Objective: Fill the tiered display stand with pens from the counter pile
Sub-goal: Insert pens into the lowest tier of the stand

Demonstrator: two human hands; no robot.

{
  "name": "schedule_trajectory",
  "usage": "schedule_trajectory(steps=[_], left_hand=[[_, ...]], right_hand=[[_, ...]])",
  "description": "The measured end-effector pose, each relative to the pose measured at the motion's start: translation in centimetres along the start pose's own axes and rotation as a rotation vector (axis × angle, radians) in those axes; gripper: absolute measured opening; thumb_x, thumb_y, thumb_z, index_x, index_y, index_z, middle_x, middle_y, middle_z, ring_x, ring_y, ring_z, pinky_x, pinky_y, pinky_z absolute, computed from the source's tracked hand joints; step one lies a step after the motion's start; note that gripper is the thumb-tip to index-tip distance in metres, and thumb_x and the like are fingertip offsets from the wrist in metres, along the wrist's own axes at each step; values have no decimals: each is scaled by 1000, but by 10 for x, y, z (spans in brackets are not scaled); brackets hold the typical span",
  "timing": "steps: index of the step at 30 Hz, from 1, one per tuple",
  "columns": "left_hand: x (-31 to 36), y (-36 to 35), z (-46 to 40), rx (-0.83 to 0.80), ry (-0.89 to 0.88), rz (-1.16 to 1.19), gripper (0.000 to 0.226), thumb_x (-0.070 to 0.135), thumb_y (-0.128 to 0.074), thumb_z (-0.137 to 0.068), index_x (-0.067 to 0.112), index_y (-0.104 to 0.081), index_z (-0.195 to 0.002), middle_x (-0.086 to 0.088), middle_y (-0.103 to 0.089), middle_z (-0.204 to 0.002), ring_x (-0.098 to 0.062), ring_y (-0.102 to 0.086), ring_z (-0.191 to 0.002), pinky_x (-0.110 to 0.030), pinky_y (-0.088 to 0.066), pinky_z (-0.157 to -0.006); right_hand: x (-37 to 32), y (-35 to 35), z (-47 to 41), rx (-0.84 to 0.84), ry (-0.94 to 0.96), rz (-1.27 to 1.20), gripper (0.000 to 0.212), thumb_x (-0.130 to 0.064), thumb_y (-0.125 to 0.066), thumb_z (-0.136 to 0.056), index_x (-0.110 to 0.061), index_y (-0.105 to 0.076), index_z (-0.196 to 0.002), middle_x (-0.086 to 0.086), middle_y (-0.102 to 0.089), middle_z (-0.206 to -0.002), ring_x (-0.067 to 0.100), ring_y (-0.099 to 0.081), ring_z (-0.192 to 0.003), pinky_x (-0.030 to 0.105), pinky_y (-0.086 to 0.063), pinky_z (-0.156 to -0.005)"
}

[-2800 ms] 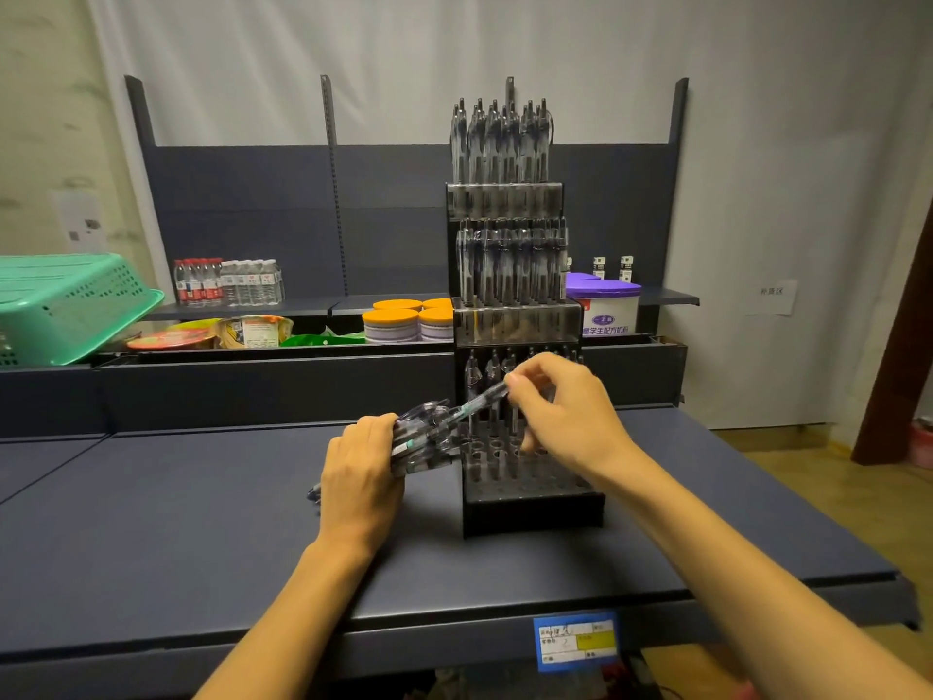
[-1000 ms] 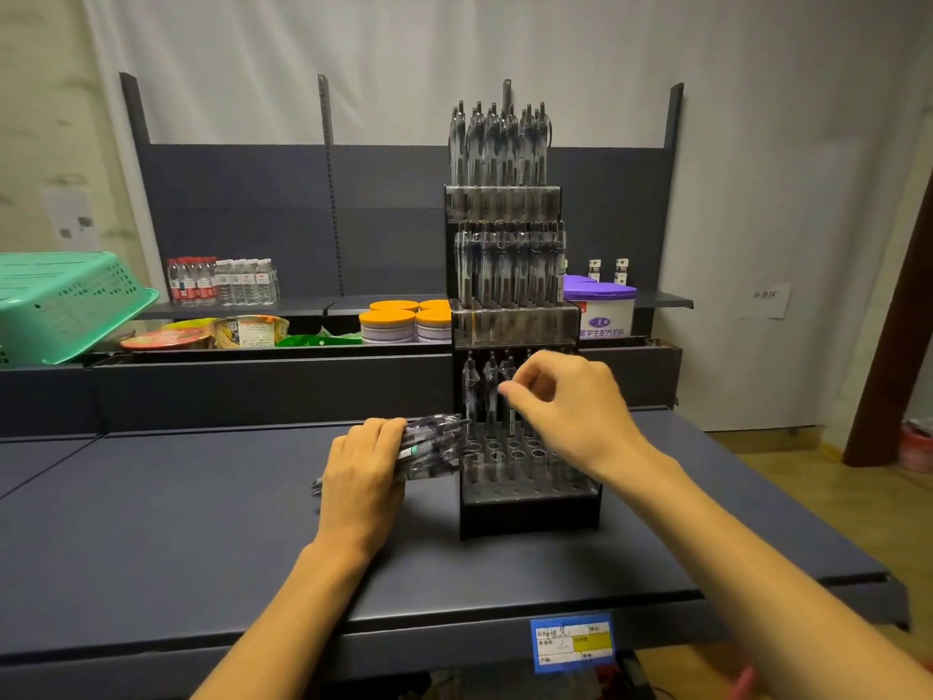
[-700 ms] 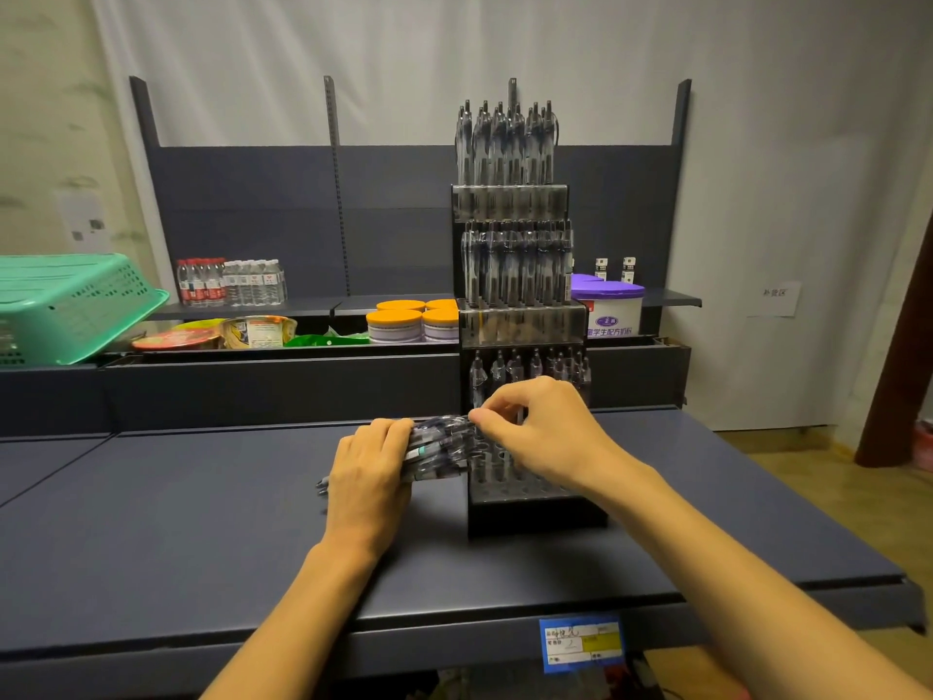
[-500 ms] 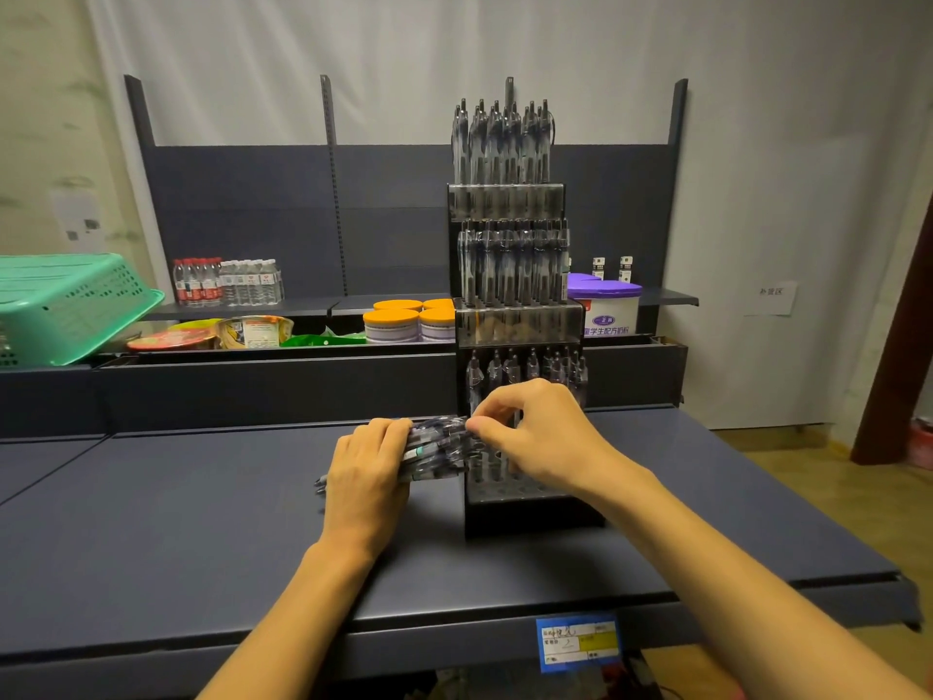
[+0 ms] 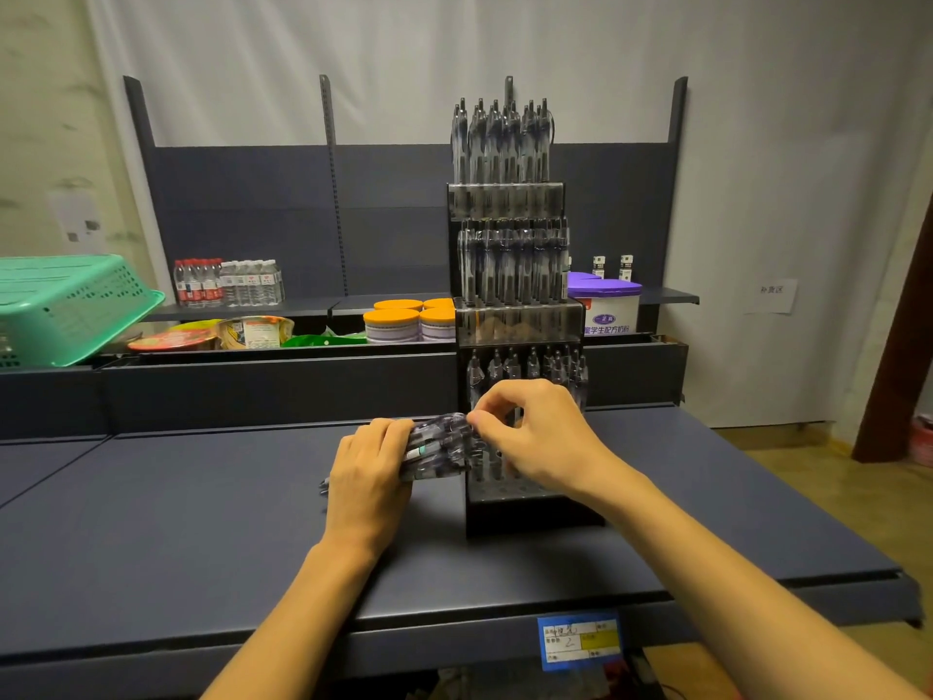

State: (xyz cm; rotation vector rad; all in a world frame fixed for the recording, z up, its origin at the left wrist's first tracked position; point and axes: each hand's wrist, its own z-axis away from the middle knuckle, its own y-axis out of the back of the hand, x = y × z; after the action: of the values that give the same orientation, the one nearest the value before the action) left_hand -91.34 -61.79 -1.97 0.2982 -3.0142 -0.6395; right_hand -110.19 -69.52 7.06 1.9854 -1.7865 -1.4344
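One pen newly seated in the display stand (image 5: 520, 315) bottom tier; right hand (image 5: 542, 434) is back, fingers pinching the next from the bundle (image 5: 439, 447) gripped by left hand (image 5: 366, 477) above the bench (image 5: 176, 507).

A dark blue-grey counter (image 5: 151, 522) fills the lower half, with a blue and yellow price label (image 5: 579, 640) on its front edge at 5 o'clock. Behind it at 12 o'clock stands a dark shelf unit (image 5: 252, 219) against a white curtain (image 5: 353, 53). At 3 o'clock a white wall (image 5: 808, 194) carries a paper note (image 5: 771, 295) above a yellowish floor (image 5: 833, 497), beside a dark brown post (image 5: 903, 356).
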Motion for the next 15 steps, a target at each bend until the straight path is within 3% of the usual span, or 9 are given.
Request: schedule_trajectory(steps=[9,15], left_hand=[[0,-1,-1,32,-8,36,23,15,-42,-81,14,-47,-104,-10,-59,-79,-26,-48,-66,-30,-32,-63],[-5,-1,-1,35,81,50,20,11,-39,-81,15,-46,-99,-11,-56,-75,-29,-46,-63,-32,-29,-61]], right_hand=[[-2,0,-2,45,-14,-94,14,-25,-61,-92,-15,-69,-87,-3,-66,-75,5,-57,-55,21,-47,-58],[-3,21,-6,264,-117,-335,15,-16,-57,-93,-15,-60,-79,-1,-61,-68,12,-58,-41,18,-39,-38]])
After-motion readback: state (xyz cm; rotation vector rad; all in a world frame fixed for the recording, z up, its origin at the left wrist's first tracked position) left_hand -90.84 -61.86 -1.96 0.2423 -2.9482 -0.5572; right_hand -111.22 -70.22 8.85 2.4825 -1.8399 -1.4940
